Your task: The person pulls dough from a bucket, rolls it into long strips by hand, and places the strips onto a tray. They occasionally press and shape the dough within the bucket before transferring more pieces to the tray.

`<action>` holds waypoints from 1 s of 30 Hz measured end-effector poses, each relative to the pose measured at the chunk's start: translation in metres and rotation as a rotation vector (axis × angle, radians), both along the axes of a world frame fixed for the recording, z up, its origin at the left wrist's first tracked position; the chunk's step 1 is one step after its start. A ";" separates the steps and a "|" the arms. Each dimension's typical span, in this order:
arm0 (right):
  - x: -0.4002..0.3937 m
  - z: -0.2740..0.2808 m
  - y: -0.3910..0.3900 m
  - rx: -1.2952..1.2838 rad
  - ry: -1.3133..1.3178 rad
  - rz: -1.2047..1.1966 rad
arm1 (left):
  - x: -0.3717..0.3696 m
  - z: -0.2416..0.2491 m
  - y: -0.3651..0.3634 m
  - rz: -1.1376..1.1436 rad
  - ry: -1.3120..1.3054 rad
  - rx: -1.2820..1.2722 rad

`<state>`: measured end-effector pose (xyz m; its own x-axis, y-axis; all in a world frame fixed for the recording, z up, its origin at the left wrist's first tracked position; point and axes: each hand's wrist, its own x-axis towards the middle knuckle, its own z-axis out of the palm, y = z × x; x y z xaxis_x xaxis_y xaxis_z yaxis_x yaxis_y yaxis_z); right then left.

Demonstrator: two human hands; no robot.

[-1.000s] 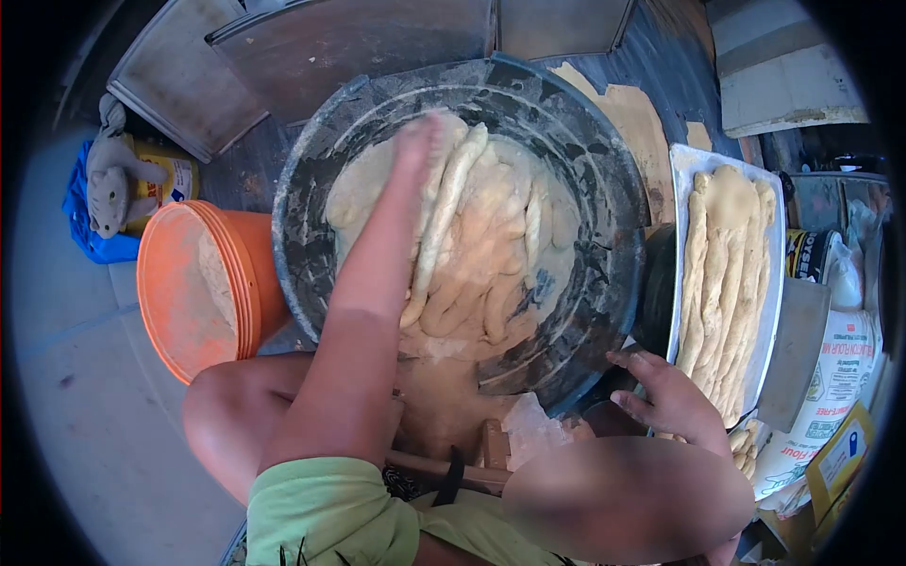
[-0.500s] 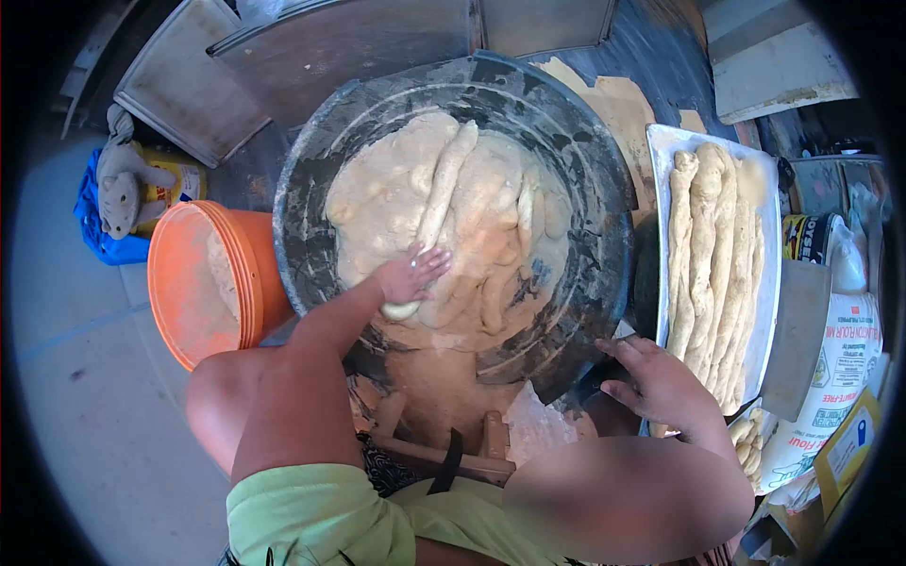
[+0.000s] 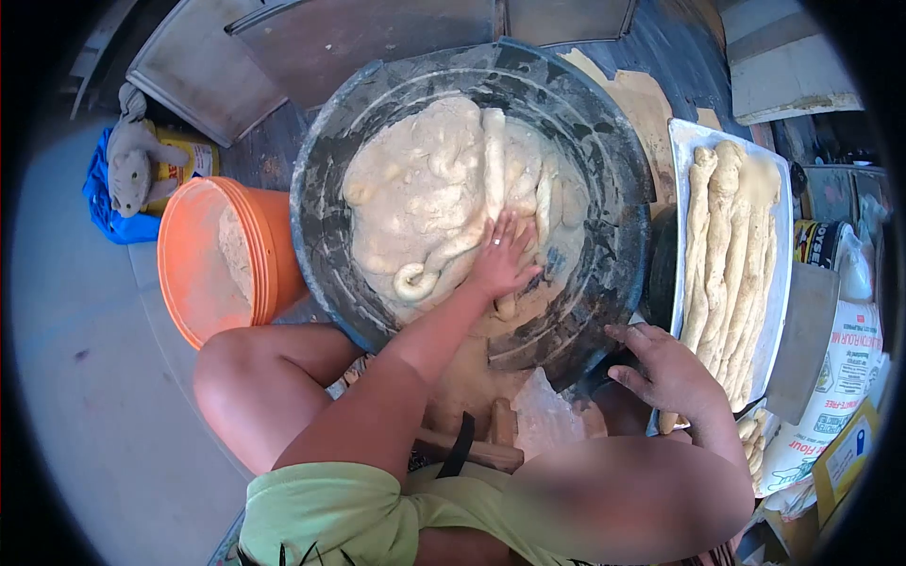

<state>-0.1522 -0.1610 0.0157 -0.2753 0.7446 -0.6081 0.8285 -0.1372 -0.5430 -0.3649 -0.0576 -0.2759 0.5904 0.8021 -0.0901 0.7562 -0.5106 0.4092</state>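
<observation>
A wide black basin (image 3: 618,189) holds a large floured mass of dough (image 3: 415,179). My left hand (image 3: 505,259) lies flat with fingers spread at the lower end of a long dough rope (image 3: 494,160). Beside it, a thinner strip of dough ends in a curl (image 3: 413,281) at the lower left of the mass. Over the basin's lower right rim, my right hand (image 3: 665,370) is held with thumb and fingers apart, nothing in it. Several long twisted dough strips (image 3: 722,255) lie side by side on a pale tray (image 3: 683,141) at the right.
An orange bucket (image 3: 274,250) with flour inside stands left of the basin. Behind it are a grey soft object (image 3: 130,174) and a yellow container (image 3: 193,156). A printed flour sack (image 3: 835,396) stands at the far right. Torn cardboard (image 3: 646,113) lies behind the basin.
My left hand has moved right and slightly up across the dough. The dough rope has gone from slanted to nearly upright, and a curled end now shows. My right hand stays by the rim.
</observation>
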 end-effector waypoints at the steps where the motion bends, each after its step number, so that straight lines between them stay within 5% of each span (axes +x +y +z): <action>1: 0.000 0.001 -0.001 -0.004 -0.002 0.007 | -0.008 0.000 -0.005 -0.132 -0.069 -0.101; 2: 0.002 0.001 -0.001 0.000 0.002 -0.007 | -0.012 -0.005 -0.012 -0.129 -0.073 -0.104; 7: -0.005 0.003 -0.002 0.039 0.010 -0.032 | -0.048 -0.037 -0.048 0.770 -0.145 -0.045; 9: -0.011 0.002 -0.004 0.041 0.027 -0.013 | -0.021 0.000 -0.086 0.446 0.240 -0.084; 11: -0.014 0.005 -0.001 0.045 0.030 0.020 | -0.015 0.004 -0.112 0.215 0.154 -0.284; 14: -0.015 0.008 0.001 0.048 0.006 0.009 | -0.023 -0.014 -0.112 0.180 0.040 -0.400; 16: -0.012 0.007 -0.002 0.076 0.013 -0.033 | -0.037 -0.006 -0.087 0.655 -0.027 -0.175; 20: -0.007 0.000 -0.008 -0.056 -0.086 0.023 | -0.086 -0.033 -0.079 0.637 0.072 -0.041; 22: -0.009 0.004 -0.004 -0.049 -0.052 0.067 | -0.076 -0.010 -0.074 0.700 0.096 -0.413; 24: -0.011 0.007 -0.004 -0.044 -0.031 0.113 | -0.068 0.002 -0.064 0.846 -0.004 -0.349; 30: -0.012 0.010 -0.002 0.059 0.032 0.015 | -0.122 -0.080 -0.022 0.926 -0.294 -0.519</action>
<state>-0.1642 -0.1634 0.0255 -0.3058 0.7746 -0.5537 0.8122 -0.0912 -0.5763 -0.4873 -0.0798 -0.3560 -0.1662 0.8504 -0.4991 0.5951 0.4901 0.6369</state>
